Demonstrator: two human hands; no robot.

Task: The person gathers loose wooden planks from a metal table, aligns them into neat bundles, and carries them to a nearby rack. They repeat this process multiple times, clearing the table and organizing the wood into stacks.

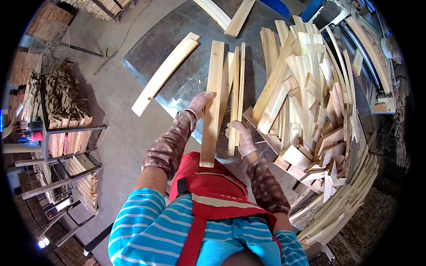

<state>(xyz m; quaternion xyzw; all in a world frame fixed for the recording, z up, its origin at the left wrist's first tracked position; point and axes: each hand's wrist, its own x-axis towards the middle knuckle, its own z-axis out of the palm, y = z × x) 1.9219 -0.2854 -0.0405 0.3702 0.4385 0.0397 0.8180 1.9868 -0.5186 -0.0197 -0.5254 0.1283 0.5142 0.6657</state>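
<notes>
My left hand, in a pale work glove, is closed on the left edge of a long flat wooden board, whose near end reaches over the red apron. Another wooden board lies partly hidden under its right side. To the right, my right hand, gloved too, is closed on narrow wooden strips that stand side by side on edge. Its fingertips are partly hidden by the strips. Beneath everything is a dark metal table.
A large, loose pile of wooden slats covers the table's right side. One separate board overhangs the left edge, and two more boards lie at the far edge. Off left stand a fan and a metal rack stacked with wood.
</notes>
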